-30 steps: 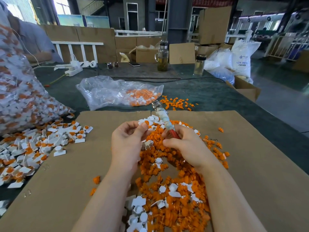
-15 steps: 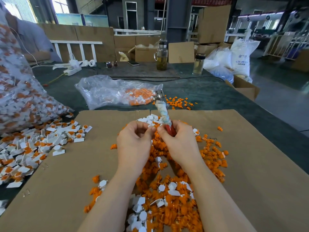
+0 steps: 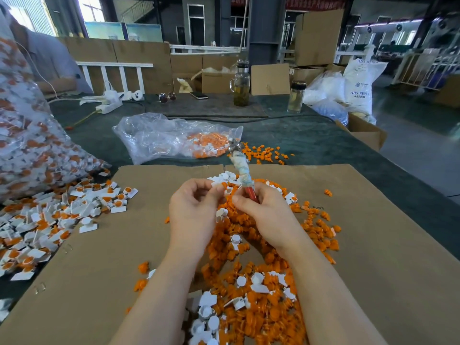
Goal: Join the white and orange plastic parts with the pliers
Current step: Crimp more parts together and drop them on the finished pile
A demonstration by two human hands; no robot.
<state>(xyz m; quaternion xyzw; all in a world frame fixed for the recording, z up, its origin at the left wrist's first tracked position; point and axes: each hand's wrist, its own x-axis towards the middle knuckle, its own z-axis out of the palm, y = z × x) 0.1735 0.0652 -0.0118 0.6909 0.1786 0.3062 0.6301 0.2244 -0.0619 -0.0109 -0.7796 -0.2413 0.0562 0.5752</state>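
So compared to a second ago the two hands have closed in on each other. Back then they were a bit apart over the pile, the left one just coming up with a piece; now the fingertips nearly meet right above the far end of the heap. The left hand (image 3: 193, 215) pinches a small white part (image 3: 216, 184) between thumb and fingers. The right hand (image 3: 267, 215) is wrapped round the red handle of the pliers (image 3: 241, 168), which stick up and away from the person, taped middle and metal head pointing at the far bag (image 3: 171, 138). The pliers have also swung more upright since then.

Can't tell if an orange part is already between the fingers; they hide that spot.

My read: this is the fit-together step, parts being lined up by hand before the pliers do any squeezing. The pliers' head is nowhere near the part yet, so the actual join hasn't happened.

Loose orange and white parts (image 3: 249, 282) cover the cardboard (image 3: 373, 245) under the arms. Finished-looking pieces (image 3: 62, 215) sit in a spread off to the left.
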